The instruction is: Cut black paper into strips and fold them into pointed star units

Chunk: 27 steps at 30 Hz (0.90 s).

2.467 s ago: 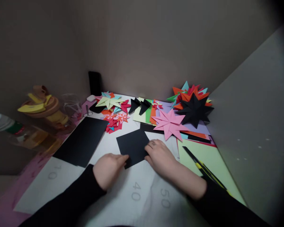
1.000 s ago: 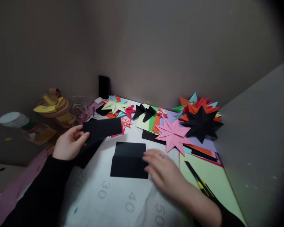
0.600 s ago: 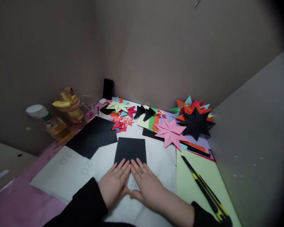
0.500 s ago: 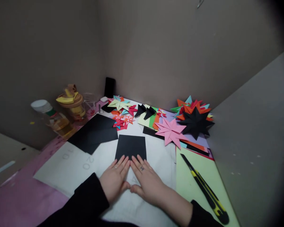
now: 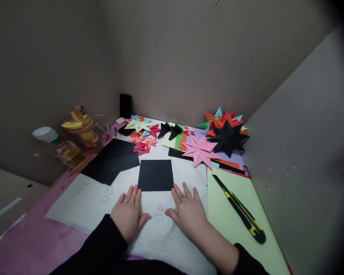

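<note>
White mat [image 5: 103,210] under both hands; L hand [image 5: 127,215] & R hand [image 5: 189,212] flat, fingers spread, gripping nothing, prob. steadying blk square [image 5: 156,175] just beyond fingertips.

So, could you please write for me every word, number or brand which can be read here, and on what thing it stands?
"10": on the white sheet, toward its left side.
"20": same sheet, right of the "10".
"40": same sheet, between the left hand and the right hand.
Bottle with green band: too blurred to tell any writing.
</note>
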{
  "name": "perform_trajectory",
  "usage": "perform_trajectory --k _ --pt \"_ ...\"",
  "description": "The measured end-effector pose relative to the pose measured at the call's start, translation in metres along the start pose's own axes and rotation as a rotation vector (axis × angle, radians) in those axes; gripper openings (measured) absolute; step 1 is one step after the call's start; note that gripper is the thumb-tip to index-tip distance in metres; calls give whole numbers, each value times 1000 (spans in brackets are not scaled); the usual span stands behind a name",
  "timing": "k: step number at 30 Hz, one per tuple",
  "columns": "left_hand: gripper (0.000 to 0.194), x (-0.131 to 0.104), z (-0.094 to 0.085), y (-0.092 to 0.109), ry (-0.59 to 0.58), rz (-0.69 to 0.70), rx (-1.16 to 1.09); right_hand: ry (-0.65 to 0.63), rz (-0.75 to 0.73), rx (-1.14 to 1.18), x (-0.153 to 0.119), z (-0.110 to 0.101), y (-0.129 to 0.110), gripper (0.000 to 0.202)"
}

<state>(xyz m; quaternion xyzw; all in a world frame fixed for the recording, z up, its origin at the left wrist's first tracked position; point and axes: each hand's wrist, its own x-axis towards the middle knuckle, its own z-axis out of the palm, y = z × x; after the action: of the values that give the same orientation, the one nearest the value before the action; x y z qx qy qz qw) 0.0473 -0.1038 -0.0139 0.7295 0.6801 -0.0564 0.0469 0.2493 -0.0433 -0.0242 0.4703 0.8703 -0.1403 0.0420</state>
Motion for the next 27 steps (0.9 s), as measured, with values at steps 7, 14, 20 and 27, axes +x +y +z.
perform_trajectory --k 7,14,20,27 --pt "53 3 -9 -12 -2 -34 43 105 61 83 -14 -29 32 49" --pt "46 43 -31 -23 -5 267 -21 277 589 -13 -48 -14 146 52" --pt "74 92 -22 -9 -111 346 -26 372 492 141 -60 -18 150 37" --pt "76 121 -7 -10 -11 360 -83 301 189 136 -25 -70 89 40"
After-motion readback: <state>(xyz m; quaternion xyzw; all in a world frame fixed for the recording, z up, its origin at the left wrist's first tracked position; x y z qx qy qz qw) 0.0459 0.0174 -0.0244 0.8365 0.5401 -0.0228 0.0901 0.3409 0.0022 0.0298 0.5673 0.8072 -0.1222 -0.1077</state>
